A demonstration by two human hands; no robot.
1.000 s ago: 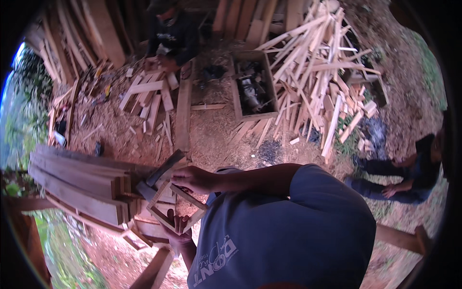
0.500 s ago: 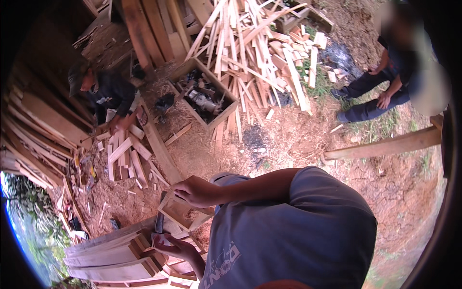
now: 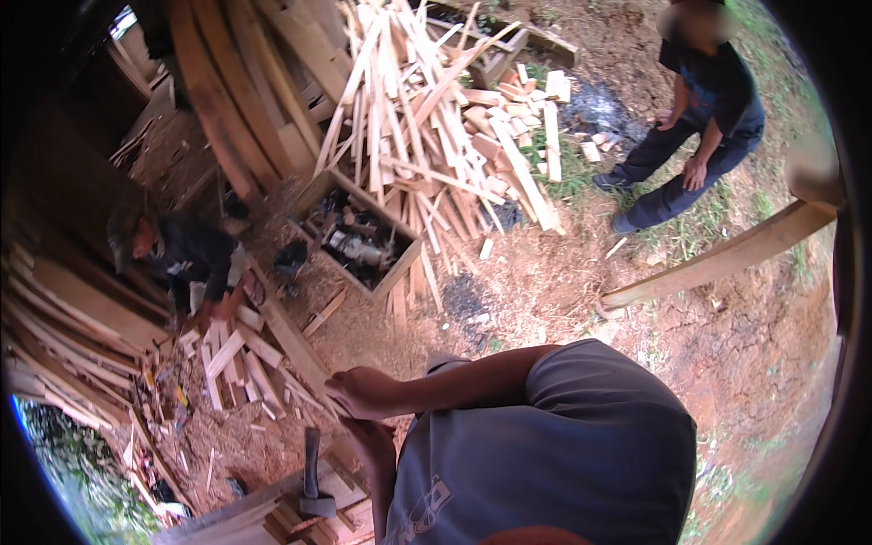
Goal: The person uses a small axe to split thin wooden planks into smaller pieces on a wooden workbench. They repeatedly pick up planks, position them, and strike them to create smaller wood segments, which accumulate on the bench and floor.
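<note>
My right hand [image 3: 356, 391] is closed, its fingers curled in front of my body; what they hold, if anything, is hidden. Just below and touching or nearly touching it is my left hand [image 3: 365, 429], its fingers mostly covered by the right hand. A short tool with a dark handle and a wide metal head [image 3: 317, 505], a hammer or a hatchet, lies apart from both hands. It rests on the pale timber [image 3: 340, 483] of a wooden bench at the lower left.
A person [image 3: 195, 263] crouches at the left beside cut wood blocks [image 3: 238, 359]. Another person [image 3: 713, 118] stands bent at the upper right. A wooden crate [image 3: 400, 268] holds dark tools. Offcut strips [image 3: 400, 109] are heaped behind it, and a beam [image 3: 718, 259] juts in from the right.
My left hand has moved away from beside the dark-handled tool, up to my right hand. The right hand stays closed. The view has shifted, and the tool now shows lying on the bench.
</note>
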